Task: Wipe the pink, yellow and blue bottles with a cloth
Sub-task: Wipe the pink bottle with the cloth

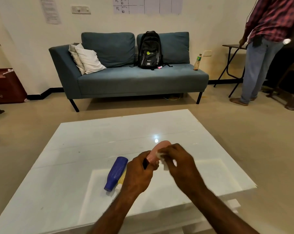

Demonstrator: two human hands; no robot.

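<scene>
Pink bottle [157, 152] gripped at neck end by left hand [140, 173], long axis toward 1 o'clock. Cloth [161, 157] pinched in right hand [178, 162], pressed on its right flank. Blue bottle [116, 173] and yellow bottle [121, 179] lying on table [75, 149], 9 o'clock of left hand.

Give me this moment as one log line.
step: wiping pink plastic bottle | left hand: holds it | right hand: rubs white cloth | blue bottle, yellow bottle: lying on white table

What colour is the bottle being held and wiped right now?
Pink; the pink bottle shows in the head view, left hand holding it, right hand wiping.
</scene>
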